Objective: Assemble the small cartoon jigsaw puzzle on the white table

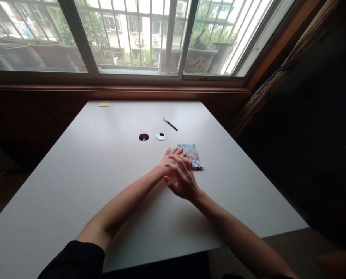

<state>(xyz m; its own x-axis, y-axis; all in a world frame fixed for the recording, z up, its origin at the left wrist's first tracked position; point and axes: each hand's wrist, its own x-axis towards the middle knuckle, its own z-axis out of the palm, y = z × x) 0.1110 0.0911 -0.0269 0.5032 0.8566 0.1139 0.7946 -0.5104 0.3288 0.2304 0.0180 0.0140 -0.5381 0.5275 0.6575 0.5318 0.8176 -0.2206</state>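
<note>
A colourful printed booklet or packet lies on the white table, with a darker item showing under its near edge. My left hand reaches to its left side, fingers stretched out and the fingertips over or touching its left edge. In front of that, nearer to me, my right hand is held with its fingers apart and partly covers the left one. Whether the two hands touch I cannot tell. No object shows in either hand.
The white table has a round cable hole and its loose round cover beside it. A black pen lies farther back. A yellow sticky note is at the far left edge. Beyond stands a barred window.
</note>
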